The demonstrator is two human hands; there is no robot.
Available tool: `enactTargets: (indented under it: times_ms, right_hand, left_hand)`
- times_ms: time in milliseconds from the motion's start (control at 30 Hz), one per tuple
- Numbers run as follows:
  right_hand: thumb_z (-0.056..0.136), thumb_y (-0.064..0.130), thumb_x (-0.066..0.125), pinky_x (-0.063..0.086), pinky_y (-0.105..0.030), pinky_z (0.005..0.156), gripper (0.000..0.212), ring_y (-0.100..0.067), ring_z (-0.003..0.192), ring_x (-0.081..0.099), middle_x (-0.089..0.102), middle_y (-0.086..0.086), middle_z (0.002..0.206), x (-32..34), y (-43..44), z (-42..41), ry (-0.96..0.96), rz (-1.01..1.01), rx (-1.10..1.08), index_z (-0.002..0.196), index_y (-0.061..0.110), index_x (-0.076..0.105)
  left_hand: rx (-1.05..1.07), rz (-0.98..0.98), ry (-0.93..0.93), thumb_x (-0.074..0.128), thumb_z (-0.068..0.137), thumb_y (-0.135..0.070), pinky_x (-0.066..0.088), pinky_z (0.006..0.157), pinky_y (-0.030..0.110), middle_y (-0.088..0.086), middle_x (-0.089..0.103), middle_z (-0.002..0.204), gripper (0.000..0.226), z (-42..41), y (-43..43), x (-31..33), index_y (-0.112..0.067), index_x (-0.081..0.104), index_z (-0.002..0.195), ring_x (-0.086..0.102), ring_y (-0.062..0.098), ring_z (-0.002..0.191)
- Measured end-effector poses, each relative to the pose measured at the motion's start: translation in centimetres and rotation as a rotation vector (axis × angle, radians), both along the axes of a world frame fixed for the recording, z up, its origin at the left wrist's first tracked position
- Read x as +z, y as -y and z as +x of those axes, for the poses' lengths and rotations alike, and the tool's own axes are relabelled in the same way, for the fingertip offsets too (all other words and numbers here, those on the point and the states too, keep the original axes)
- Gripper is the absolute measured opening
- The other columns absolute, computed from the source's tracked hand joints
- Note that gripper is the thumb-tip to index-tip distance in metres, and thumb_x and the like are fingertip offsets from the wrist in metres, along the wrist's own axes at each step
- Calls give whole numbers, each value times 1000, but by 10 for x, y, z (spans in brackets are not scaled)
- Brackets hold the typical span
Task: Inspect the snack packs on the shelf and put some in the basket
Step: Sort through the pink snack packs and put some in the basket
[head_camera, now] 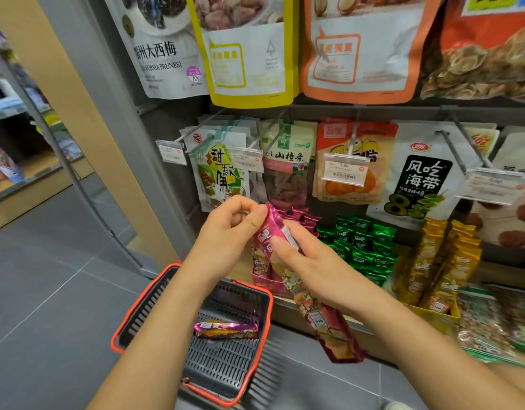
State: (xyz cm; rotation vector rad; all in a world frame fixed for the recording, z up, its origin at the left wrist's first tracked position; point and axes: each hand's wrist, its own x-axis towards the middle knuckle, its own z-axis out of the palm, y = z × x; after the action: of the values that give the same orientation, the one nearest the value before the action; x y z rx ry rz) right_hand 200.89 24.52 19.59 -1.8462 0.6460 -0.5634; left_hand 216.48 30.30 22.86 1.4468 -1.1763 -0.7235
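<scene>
A long pink snack pack (333,329) is held upright in front of the shelf. My left hand (231,229) pinches its top edge. My right hand (302,255) grips it just below, at the upper middle. The pack's lower end hangs free over the basket's right rim. The grey basket (143,309) with a red rim sits on the floor under my arms. One pink snack pack (225,329) lies flat inside it. More pink packs (296,217) stand in a box on the shelf behind my hands.
Green packs (362,247) and yellow packs (444,261) fill boxes to the right. Hanging bags (288,167) with price tags sit on pegs above. A grey post (113,113) borders the shelf on the left. Grey tiled floor (48,291) spreads to the left.
</scene>
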Motion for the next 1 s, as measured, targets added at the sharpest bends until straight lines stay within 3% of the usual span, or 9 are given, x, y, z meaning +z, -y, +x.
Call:
enactTargets:
  times_ms: [100,233,333,400,467,633,733,900,1000]
  right_hand:
    - [96,55,43,45,-27,62,35,-1,70,58,63,12,85,-4,-3,-1,-86,-230,-110,129,45,39]
    - [94,50,52,44,-33,62,62,-15,77,54,46,7,95,-10,-11,1,-224,-486,-165,141,52,12]
    - [92,47,58,48,-33,78,84,-15,92,55,42,6,110,-10,-9,-1,-215,-422,-70,143,58,-8]
    - [93,47,57,45,-33,97,80,-10,113,51,46,8,130,-8,-5,-3,-172,-283,31,146,53,-1]
    - [96,49,51,46,-36,102,62,-6,115,54,53,12,133,-7,-2,-6,-138,-137,140,147,47,17]
    - [90,63,37,54,-39,88,46,-7,96,63,63,13,110,-9,-7,-5,-78,5,118,129,39,45]
    - [90,64,31,52,-34,83,45,-4,91,61,62,15,102,-10,-11,-1,-62,-33,50,122,37,47]
    - [91,63,30,47,-24,72,42,-1,81,59,63,10,95,-13,-16,4,-42,-43,-51,111,32,50]
    - [93,61,30,45,-18,66,41,-1,81,58,64,8,93,-14,-19,5,-33,-53,-75,109,30,52]
  left_hand:
    - [-23,65,60,64,76,-57,45,55,16,-2,62,77,39,-5,1,-6,-20,60,90,56,6,67]
    - [128,-14,-1,73,83,-35,45,53,16,-12,63,68,12,-11,6,-12,-26,66,78,58,1,63]
    - [153,-54,-126,73,84,-30,48,56,20,-2,69,69,12,-9,5,-11,-20,75,77,62,6,64]
    - [178,-78,-244,74,79,-34,56,68,34,6,71,72,20,-6,4,-6,-15,77,75,64,17,70]
    - [240,-107,-325,73,75,-38,57,72,30,7,72,73,24,0,3,-1,-14,78,72,67,17,72]
    - [313,-147,-457,67,80,-41,51,60,15,1,73,73,28,8,-1,0,-19,77,66,68,6,69]
    - [285,-142,-402,68,73,-48,53,67,18,-1,73,76,29,8,-2,-1,-21,79,76,66,8,73]
    - [210,-119,-444,77,67,-36,58,77,29,-2,73,87,44,7,1,-7,-20,69,107,68,13,83]
    - [171,-104,-513,79,63,-35,58,73,26,-1,73,86,45,7,1,-9,-17,67,103,69,13,80]
